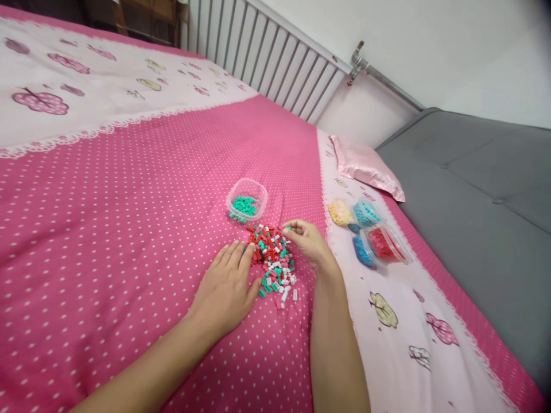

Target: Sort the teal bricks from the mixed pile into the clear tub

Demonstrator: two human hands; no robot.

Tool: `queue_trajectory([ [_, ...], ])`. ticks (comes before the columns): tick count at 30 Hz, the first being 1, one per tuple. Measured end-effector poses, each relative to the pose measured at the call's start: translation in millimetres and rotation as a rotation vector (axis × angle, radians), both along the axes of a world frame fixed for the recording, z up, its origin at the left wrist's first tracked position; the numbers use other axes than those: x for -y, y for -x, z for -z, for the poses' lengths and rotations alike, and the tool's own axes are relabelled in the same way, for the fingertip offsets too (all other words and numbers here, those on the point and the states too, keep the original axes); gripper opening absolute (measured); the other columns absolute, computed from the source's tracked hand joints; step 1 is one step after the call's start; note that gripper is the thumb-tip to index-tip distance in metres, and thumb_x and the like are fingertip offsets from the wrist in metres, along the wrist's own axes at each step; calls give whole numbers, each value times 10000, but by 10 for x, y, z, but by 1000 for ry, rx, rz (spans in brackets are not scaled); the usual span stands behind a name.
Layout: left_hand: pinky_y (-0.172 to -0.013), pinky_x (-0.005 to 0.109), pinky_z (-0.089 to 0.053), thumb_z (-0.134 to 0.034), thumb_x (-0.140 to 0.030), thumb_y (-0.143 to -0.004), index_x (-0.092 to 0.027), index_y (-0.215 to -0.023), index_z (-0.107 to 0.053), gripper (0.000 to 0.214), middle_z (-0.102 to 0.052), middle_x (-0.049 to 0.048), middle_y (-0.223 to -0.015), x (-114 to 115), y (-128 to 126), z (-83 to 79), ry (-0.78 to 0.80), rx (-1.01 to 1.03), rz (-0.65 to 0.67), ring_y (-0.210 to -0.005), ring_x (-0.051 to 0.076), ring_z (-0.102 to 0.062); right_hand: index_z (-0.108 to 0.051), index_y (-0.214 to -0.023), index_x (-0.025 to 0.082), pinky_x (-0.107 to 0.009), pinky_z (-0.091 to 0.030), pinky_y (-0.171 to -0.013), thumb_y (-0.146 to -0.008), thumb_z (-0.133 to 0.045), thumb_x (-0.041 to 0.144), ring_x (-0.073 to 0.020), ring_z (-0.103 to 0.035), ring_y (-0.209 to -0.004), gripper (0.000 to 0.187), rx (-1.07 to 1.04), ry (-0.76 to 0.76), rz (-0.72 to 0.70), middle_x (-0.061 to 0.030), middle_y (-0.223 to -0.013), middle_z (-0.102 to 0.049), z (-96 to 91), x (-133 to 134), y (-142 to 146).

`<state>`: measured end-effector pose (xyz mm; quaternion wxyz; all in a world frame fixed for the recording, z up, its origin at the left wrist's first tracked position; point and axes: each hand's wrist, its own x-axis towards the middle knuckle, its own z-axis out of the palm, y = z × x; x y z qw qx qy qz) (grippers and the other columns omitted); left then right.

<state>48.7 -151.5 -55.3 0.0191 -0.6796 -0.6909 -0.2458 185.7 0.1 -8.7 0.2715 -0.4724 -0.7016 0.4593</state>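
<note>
Two hands at one pile of bricks

The pile [271,249] lies on the pink bed sheet [129,258], between the two hands. It has small bricks in red, green, white and pink, mixed together. At its near edge some white and green ones are spread more loosely.

The left hand [230,281] rests palm down on the sheet, just at the left side of the pile. Its grip is open, with the fingers stretched forward and the thumb apart; what is under the palm, I cannot tell.

The right hand [306,244] is at the far right edge of the pile. Its grip is closed to a pinch, and between thumb and finger there is a small green brick [287,228].

Just beyond the pile stands a clear tub [263,202], without lid, with green bricks [244,205] inside. To the right, on the pale band of the sheet, several tubs [403,252] stand close together, with yellow, light blue, red and blue contents. Behind them lies a pink pillow [365,166], near the grey headboard [473,172].
</note>
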Motion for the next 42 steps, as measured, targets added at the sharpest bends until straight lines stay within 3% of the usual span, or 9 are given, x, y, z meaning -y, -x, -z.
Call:
queue_trajectory([
  [5, -1059, 480, -377, -414, -411, -890, -54, -1305, -485, 552, -530, 182, -1338, -2, -4, -15, 17, -12, -4, -1252, 308, -473, -559, -801, 189, -147, -363, -455, -607, -673, 221, -76, -556, -633, 228, -413, 328, 39, 7, -797, -638, -109, 39, 47],
  [10, -1060, 478, -375, -422, -408, -886, -45, -1308, -484, 560, -524, 187, -1343, -5, -7, -15, 23, -30, -7, -1249, 312, -474, -552, -754, 195, -144, -483, -642, -552, -672, 101, -72, -609, -737, 253, -641, 469, 80, 38, -770, -613, -129, 72, 124],
  [14, -1057, 484, -376, -422, -405, -887, -45, -1303, -487, 554, -526, 189, -1341, -7, -2, -4, 4, -26, -4, -1249, 315, -474, -596, -792, 183, -180, -474, -606, -665, -679, 268, -71, -551, -586, 174, -396, 262, 75, 51, -665, -589, -24, 98, 209],
  [19, -1054, 488, -377, -430, -405, -882, -55, -1296, -484, 545, -533, 192, -1330, -3, -3, -2, -13, 10, 5, -1248, 313, -474, -714, -889, 185, -261, -469, -809, -824, -534, 293, -153, -640, -843, 220, 199, -236, 17, -27, -870, -720, 100, 154, 324],
  [22, -1059, 481, -368, -430, -396, -877, -48, -1300, -482, 550, -528, 195, -1336, -3, -8, 12, -5, -13, -8, -1252, 319, -469, -704, -1050, 245, -272, -451, -864, -871, -475, 284, -172, -644, -957, 293, 402, -378, -36, -22, -1032, -718, 98, 214, 372],
  [28, -1057, 497, -369, -422, -404, -882, -46, -1306, -475, 557, -521, 201, -1341, -6, -9, 35, -19, 1, -6, -1258, 322, -464, -696, -1061, 278, -275, -448, -805, -880, -421, 263, -183, -653, -902, 329, 610, -442, -82, -21, -972, -727, 58, 271, 386],
  [34, -1066, 479, -363, -424, -402, -883, -36, -1315, -477, 569, -523, 197, -1341, 8, -10, 26, 9, -27, -9, -1258, 324, -464, -696, -937, 239, -243, -432, -682, -842, -445, 231, -167, -636, -767, 269, 612, -409, -35, -25, -828, -711, 22, 276, 361],
  [37, -1065, 480, -366, -427, -395, -882, -45, -1320, -471, 562, -516, 193, -1350, 13, -13, 33, -7, -20, -8, -1260, 319, -464, -685, -1003, 243, -252, -445, -725, -856, -444, 243, -175, -641, -806, 282, 606, -430, -28, -29, -870, -714, 24, 286, 377],
  [42, -1063, 483, -368, -425, -393, -879, -46, -1311, -473, 556, -523, 197, -1342, 9, -19, 34, -17, 0, -15, -1262, 315, -465, -601, -1220, 326, -267, -432, -894, -912, -387, 266, -166, -619, -1022, 380, 587, -511, -170, -3, -1111, -686, 81, 298, 415],
])
